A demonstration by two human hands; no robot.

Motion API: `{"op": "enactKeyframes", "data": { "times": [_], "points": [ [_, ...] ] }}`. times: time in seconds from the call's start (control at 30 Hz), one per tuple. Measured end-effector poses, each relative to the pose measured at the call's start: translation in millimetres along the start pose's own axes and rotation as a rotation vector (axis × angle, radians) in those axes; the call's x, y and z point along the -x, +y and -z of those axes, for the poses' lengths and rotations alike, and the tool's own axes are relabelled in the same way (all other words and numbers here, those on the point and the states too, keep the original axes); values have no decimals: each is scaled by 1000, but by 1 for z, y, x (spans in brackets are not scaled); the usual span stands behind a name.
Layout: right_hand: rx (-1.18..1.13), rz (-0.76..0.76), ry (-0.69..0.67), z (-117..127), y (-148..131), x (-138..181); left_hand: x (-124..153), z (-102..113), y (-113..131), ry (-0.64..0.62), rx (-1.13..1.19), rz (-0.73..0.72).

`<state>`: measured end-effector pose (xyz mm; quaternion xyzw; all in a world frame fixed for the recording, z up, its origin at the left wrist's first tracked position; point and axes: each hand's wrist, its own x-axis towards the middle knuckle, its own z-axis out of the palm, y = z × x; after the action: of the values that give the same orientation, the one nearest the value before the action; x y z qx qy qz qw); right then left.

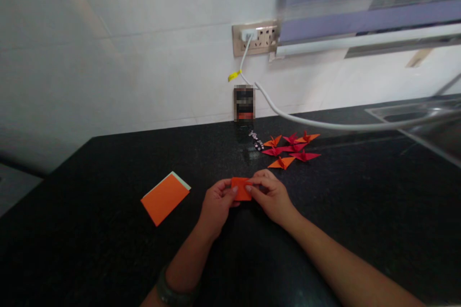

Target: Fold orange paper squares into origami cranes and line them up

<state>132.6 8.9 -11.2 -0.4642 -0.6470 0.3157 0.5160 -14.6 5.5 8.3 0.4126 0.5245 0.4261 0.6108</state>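
A small folded square of orange paper (pixel 242 189) is held between both hands, just above the dark countertop. My left hand (pixel 217 201) pinches its left side, thumb on top and fingers behind. At the right edge, my right hand (pixel 270 195) grips the same paper between thumb and fingertips. Left of my hands lie stacked paper sheets (pixel 164 200), orange on top with a pale green one showing beneath. Beyond my right hand stand several folded paper cranes in orange and red, among them a near orange crane (pixel 282 162) and a red crane (pixel 305 156).
The black countertop (pixel 108 254) runs back to a pale wall. A dark phone-like object (pixel 244 103), partly blurred out, leans there beside a small beaded string (pixel 257 141). A white cable (pixel 306 121) hangs from the wall socket (pixel 255 38) across to the sink (pixel 406 114) at right.
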Motion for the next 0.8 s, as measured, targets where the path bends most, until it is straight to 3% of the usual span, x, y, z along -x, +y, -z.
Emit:
{"op": "enactKeyframes", "data": {
  "times": [0.53,0.8],
  "points": [
    [38,110,-9,2,-5,1,0,2,0,-92,87,3],
    [261,368,-204,13,-3,1,-1,8,-1,-164,219,54]
  ]
}}
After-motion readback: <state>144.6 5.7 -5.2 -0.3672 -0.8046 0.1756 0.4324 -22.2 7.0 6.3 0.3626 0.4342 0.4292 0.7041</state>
